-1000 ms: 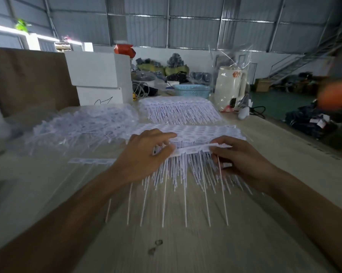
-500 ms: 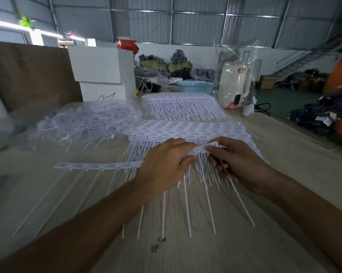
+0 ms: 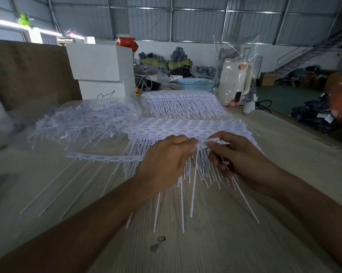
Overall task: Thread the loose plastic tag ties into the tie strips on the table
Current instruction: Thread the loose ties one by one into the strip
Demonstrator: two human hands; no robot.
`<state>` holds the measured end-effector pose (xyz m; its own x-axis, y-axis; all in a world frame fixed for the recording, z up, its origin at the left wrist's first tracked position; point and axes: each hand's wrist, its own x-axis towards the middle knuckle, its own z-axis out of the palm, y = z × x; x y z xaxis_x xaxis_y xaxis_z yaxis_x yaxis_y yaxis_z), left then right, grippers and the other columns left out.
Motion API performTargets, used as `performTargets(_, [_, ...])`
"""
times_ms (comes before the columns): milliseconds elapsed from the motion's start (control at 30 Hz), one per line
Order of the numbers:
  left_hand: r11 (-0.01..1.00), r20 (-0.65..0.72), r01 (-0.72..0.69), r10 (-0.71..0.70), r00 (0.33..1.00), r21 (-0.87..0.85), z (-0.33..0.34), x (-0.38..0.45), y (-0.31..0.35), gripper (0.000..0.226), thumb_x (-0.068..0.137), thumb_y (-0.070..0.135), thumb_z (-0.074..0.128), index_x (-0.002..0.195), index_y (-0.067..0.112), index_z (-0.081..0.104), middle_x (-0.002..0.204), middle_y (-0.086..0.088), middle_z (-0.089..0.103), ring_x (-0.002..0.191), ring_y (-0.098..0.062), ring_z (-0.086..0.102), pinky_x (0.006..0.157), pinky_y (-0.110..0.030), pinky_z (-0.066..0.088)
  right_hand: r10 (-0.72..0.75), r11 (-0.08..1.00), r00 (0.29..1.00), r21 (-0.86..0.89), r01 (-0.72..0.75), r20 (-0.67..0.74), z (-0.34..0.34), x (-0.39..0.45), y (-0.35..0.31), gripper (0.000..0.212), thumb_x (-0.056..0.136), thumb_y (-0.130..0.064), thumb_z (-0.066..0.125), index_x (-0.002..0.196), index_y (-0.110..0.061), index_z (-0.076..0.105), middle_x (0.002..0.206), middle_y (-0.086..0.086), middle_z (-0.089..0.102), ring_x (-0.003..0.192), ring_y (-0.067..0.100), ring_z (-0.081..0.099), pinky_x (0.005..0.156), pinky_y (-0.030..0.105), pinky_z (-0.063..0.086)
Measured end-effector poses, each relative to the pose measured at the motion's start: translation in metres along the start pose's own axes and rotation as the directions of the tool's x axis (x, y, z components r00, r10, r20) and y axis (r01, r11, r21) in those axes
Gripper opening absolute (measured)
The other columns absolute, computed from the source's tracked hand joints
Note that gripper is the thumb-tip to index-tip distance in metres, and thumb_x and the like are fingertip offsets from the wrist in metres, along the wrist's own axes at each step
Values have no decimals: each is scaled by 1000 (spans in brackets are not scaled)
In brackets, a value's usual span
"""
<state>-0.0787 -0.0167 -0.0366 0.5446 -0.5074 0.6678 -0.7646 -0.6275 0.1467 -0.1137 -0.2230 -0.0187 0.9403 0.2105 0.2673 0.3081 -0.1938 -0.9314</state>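
Observation:
A long white tie strip (image 3: 107, 158) runs across the wooden table (image 3: 205, 243), its left part lying flat with thin ties trailing toward me. My left hand (image 3: 164, 164) pinches the strip near its right end. My right hand (image 3: 243, 160) pinches the strip's end from the other side, and a loose tie runs out under its fingers. Several thin white tails hang below both hands. Behind my hands lies a stack of finished strips (image 3: 186, 127). A loose heap of tag ties (image 3: 83, 123) in clear plastic sits to the left.
A second stack of finished strips (image 3: 182, 104) lies farther back. White boxes (image 3: 101, 69), a blue basket (image 3: 195, 84) and a cream appliance in plastic wrap (image 3: 235, 79) stand at the table's far end. A brown board (image 3: 28, 71) rises at the left.
The strip has slid left through my hands, so more of it lies flat on the left. Both hands now pinch close together at its right end.

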Motion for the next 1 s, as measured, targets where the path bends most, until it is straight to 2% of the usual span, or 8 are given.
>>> performTargets(67, [999, 23, 6, -5, 1000, -52, 2, 0, -1, 27, 104, 21, 48, 117, 14, 70, 98, 0, 68, 88, -22, 63, 72, -41, 53, -163, 948, 987, -277, 156, -3, -2, 0, 1, 12, 102, -16, 56, 94, -14, 65, 65, 1, 59, 54, 15, 50, 50, 28, 41])
performTargets(100, [992, 38, 29, -24, 999, -119, 4, 0, -1, 25, 104, 20, 50, 113, 14, 72, 99, 1, 70, 88, -20, 65, 74, -41, 53, -250, 863, 968, -450, 230, 16, -3, 1, 0, 12, 101, -14, 56, 93, -16, 64, 66, -3, 60, 57, 14, 53, 55, 30, 45])
performTargets(167, [973, 36, 76, -69, 997, -218, 6, 1, -3, 23, 103, 19, 53, 106, 13, 75, 102, 3, 73, 90, -17, 67, 78, -40, 54, -333, 760, 942, -583, 288, 31, -4, 2, 1, 13, 101, -13, 55, 93, -18, 64, 67, -7, 59, 63, 15, 58, 63, 34, 48])
performTargets(367, [980, 10, 74, -73, 997, -185, 5, 1, -5, 24, 97, 29, 61, 119, 21, 70, 105, 4, 70, 96, -17, 63, 81, -41, 52, -207, 914, 978, -365, 180, -36, -2, 2, 0, 11, 102, -17, 55, 103, -20, 66, 62, -1, 59, 53, 9, 52, 53, 21, 42])
performTargets(500, [983, 1, 33, -33, 999, -179, 4, 1, -2, 25, 95, 28, 63, 118, 20, 70, 101, 4, 69, 91, -18, 60, 76, -41, 51, -231, 825, 972, -539, 170, -47, -5, 2, -3, 12, 102, -19, 55, 105, -23, 65, 57, 1, 61, 47, 9, 51, 53, 16, 38])
performTargets(633, [990, -14, 21, -23, 1000, -137, 2, 1, 1, 27, 92, 32, 61, 115, 20, 71, 98, 5, 68, 89, -18, 59, 73, -39, 51, -249, 765, 968, -621, 171, -40, -5, 3, -4, 11, 101, -21, 55, 105, -23, 65, 55, 5, 55, 47, 18, 48, 53, 29, 36])
performTargets(767, [991, -15, 27, -29, 999, -134, 2, 2, 2, 25, 93, 30, 65, 115, 21, 71, 100, 5, 68, 91, -16, 59, 73, -36, 50, -283, 767, 958, -611, 195, -50, -7, 3, -5, 8, 100, -18, 58, 99, -21, 65, 51, -1, 45, 43, 8, 38, 48, 16, 28])
performTargets(1000, [992, -20, 29, -31, 999, -123, 1, 4, 3, 20, 94, 26, 67, 112, 18, 71, 99, 4, 68, 90, -14, 57, 72, -33, 48, -341, 715, 937, -666, 212, -68, -7, 4, -6, 7, 98, -19, 62, 95, -24, 66, 50, 4, 48, 42, 10, 39, 48, 16, 29])
